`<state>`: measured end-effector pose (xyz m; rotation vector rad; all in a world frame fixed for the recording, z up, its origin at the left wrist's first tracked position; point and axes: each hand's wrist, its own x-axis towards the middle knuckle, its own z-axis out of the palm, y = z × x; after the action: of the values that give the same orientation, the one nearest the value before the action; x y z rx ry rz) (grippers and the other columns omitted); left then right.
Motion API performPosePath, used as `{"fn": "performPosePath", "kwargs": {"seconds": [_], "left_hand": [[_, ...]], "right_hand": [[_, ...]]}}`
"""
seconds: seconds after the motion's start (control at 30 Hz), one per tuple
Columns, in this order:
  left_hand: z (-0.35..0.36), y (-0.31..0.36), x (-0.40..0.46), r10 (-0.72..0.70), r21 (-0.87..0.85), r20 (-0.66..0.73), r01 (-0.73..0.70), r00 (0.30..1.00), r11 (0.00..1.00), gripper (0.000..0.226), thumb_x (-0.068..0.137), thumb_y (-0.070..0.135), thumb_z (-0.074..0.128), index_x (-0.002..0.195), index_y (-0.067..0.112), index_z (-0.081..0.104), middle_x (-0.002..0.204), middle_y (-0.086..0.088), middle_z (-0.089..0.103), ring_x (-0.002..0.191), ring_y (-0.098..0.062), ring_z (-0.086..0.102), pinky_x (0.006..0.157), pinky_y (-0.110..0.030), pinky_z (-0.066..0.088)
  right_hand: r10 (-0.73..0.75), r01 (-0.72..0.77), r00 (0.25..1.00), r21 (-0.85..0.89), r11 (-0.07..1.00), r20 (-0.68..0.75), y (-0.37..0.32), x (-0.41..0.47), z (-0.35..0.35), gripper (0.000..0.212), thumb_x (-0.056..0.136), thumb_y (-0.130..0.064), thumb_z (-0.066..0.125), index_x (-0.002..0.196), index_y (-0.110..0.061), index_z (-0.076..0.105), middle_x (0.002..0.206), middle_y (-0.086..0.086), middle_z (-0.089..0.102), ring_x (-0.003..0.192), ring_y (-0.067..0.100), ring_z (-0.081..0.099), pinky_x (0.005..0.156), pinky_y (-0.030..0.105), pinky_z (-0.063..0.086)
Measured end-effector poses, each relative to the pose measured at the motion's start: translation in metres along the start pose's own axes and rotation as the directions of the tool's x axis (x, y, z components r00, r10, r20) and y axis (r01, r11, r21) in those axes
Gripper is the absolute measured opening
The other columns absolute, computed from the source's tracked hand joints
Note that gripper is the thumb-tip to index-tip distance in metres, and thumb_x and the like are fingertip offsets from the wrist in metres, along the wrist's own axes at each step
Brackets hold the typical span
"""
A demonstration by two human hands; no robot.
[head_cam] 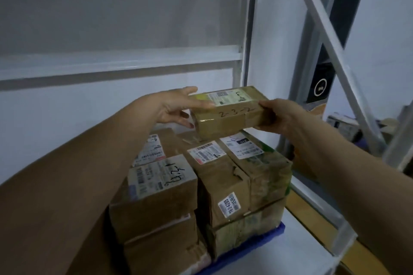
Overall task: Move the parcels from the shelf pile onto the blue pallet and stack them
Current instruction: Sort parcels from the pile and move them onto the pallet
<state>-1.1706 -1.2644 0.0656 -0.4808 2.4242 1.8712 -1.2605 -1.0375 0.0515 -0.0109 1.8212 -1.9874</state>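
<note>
A long brown cardboard parcel (232, 111) marked "2-3-2" is at the top of the stack. My left hand (176, 107) holds its left end, thumb lying on top and fingers underneath. My right hand (283, 116) grips its right end. The parcel's underside touches or hovers just over the stack of taped parcels (214, 176) below; I cannot tell which. That stack stands on the blue pallet (277, 230), of which only a sliver of edge shows at the lower right.
A white wall and a grey metal frame (248, 29) stand behind the stack. A slanted grey rack brace (335, 51) crosses at the right, with more boxes (344, 127) beyond it. White floor (297, 250) lies right of the pallet.
</note>
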Motion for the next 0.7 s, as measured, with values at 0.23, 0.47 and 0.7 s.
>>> {"fn": "performPosePath", "kwargs": {"seconds": [0.23,0.47,0.7], "left_hand": [[0.02,-0.02,0.017,-0.089,0.469,-0.082,0.118,0.993,0.875,0.06,0.069,0.003,0.081,0.123,0.013,0.055,0.121,-0.012,0.062,0.109,-0.027,0.061,0.094,-0.045,0.053],[0.025,-0.034,0.032,-0.141,0.608,-0.234,0.257,0.962,0.751,0.065,0.07,0.021,0.084,0.123,0.002,0.054,0.123,-0.008,0.054,0.112,-0.026,0.053,0.095,-0.043,0.051],[0.031,-0.031,0.04,-0.166,0.652,-0.263,0.302,0.95,0.695,0.06,0.073,0.023,0.081,0.123,0.004,0.054,0.122,-0.008,0.055,0.112,-0.025,0.053,0.097,-0.041,0.05]], "right_hand": [[0.02,0.006,0.99,-0.183,0.983,0.138,0.023,0.054,0.013,0.014,0.094,-0.013,0.055,0.103,-0.002,0.054,0.088,0.015,0.068,0.076,0.027,0.068,0.056,0.038,0.058],[-0.106,0.201,0.976,-0.585,0.786,0.193,0.034,0.088,0.014,0.021,0.093,-0.018,0.053,0.105,-0.001,0.055,0.074,0.007,0.056,0.059,0.016,0.051,0.047,0.025,0.035],[-0.071,0.203,0.972,-0.645,0.736,0.224,0.039,0.107,0.016,0.022,0.092,-0.017,0.052,0.106,0.0,0.05,0.084,0.012,0.056,0.066,0.02,0.054,0.052,0.027,0.041]]}}
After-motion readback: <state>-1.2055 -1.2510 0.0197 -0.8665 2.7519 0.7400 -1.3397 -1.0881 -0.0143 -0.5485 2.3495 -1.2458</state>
